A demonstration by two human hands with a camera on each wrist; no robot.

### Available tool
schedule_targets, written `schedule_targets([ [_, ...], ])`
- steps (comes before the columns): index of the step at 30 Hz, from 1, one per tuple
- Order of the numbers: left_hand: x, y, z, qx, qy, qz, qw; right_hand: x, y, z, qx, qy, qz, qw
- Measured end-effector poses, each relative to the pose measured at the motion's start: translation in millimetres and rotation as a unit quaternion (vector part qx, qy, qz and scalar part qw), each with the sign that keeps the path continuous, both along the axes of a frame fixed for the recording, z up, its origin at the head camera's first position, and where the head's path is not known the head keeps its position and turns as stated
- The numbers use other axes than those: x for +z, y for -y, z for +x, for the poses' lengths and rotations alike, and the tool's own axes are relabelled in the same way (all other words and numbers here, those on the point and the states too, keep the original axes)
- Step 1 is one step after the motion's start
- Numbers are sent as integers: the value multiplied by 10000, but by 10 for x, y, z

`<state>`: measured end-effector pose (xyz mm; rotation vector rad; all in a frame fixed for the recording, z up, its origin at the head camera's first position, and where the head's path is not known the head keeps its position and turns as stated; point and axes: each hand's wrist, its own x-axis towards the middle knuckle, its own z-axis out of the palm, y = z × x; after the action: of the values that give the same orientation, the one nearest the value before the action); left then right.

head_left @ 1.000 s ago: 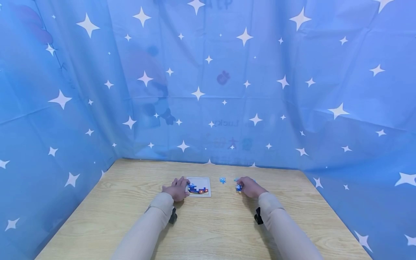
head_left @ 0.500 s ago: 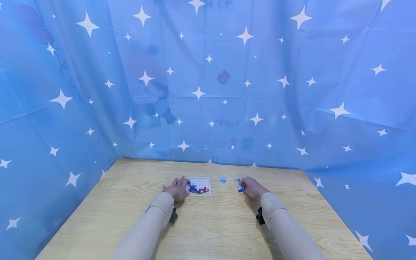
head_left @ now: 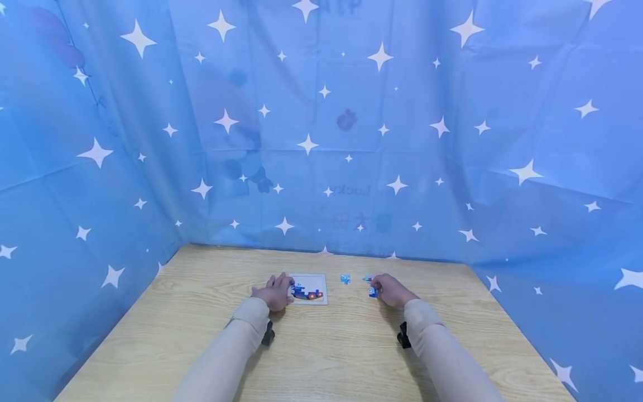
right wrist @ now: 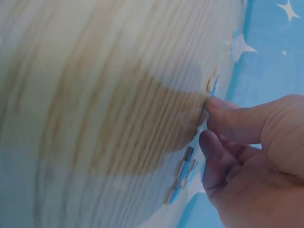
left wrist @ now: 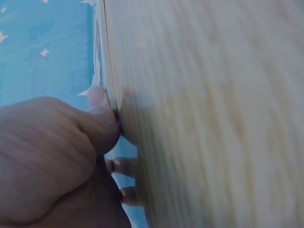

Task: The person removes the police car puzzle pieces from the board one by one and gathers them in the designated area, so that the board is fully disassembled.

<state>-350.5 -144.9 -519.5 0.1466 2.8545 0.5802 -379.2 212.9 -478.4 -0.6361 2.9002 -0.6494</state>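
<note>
A small jigsaw puzzle board [head_left: 313, 279] lies on the table, with a blue, dark and orange picture pieced along its lower part. My left hand [head_left: 273, 292] holds its left edge, fingers at the far side and thumb at the near side. In the left wrist view the bent thumb [left wrist: 102, 121] lies against the board's rim. Right of the board, my right hand [head_left: 393, 291] pinches a blue puzzle piece [head_left: 372, 292] low at the tabletop. The right wrist view shows the thumb [right wrist: 228, 114] stretched toward the pieces; the fingertips partly hide what they hold.
A light-blue puzzle piece [head_left: 345, 278] lies between the board and my right hand. Another piece [head_left: 367, 278] lies just beyond the right fingertips. The wooden table [head_left: 321, 346] ends at the back against a blue starry curtain [head_left: 321, 167].
My right hand has shifted slightly to the right, and the blue puzzle piece at its fingertips has turned and moved a little with it. The left hand and the board stay in place.
</note>
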Motion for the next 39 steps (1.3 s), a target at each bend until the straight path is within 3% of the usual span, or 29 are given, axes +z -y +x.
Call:
schedule_targets([
  [4, 52, -9, 40, 8, 11, -53, 10000, 40, 62, 35, -89, 39, -63, 9999],
  [11, 334, -44, 257, 55, 114, 70, 9999, 91, 323, 74, 68, 287, -447, 9986],
  [16, 235, -35, 194, 94, 166, 106, 9998, 103, 619, 75, 246, 224, -558, 9979],
  [23, -36, 5, -54, 87, 56, 99, 9999, 106, 1024, 70, 545, 266, -566, 9966],
  [27, -14, -1, -57, 128, 68, 87, 9999, 104, 1214, 75, 661, 189, -512, 9963],
  [32, 72, -14, 13, 140, 140, 100, 9998, 70, 1419, 64, 553, 403, -451, 9966],
  [39, 29, -30, -24, 177, 108, -15, 9998, 15, 1601, 39, 898, 357, -231, 9951],
])
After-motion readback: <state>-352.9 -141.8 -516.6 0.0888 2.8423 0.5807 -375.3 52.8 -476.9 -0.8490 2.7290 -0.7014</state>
